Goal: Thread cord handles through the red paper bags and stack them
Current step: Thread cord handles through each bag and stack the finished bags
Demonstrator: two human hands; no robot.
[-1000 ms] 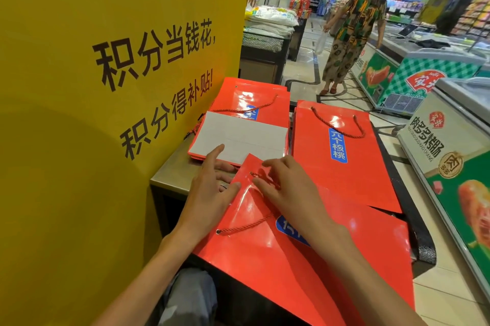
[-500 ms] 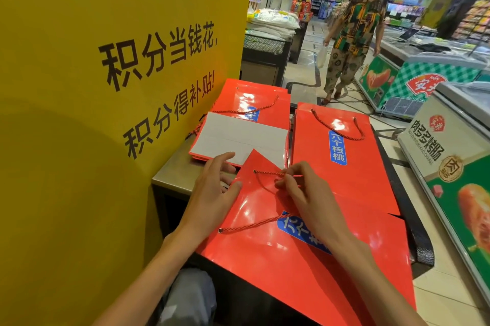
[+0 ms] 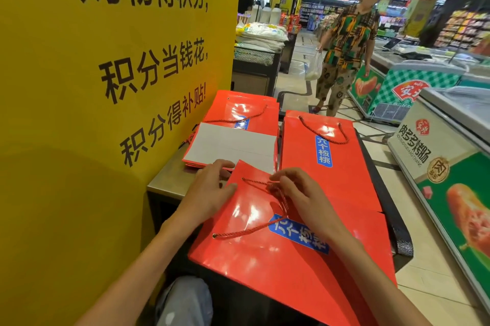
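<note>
Supermarket aisle, steel table (image 3: 169,182) beside a yellow sign (image 3: 106,87); a red bag (image 3: 265,259) lies flat on the near edge. Since a half-second ago the right hand (image 3: 297,198) has drawn the cord (image 3: 254,227) farther out, fingertips pinching it, while the left hand (image 3: 209,193) still presses the bag's corner, fingers nearly straight. Two bag stacks (image 3: 326,166) lie behind, a freezer (image 3: 450,166) to the right, a shopper (image 3: 344,47) in the aisle.

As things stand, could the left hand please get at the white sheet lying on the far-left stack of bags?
Probably yes: the left hand rests at the near bag's corner, right beside the white sheet, with nothing lying between them.
</note>
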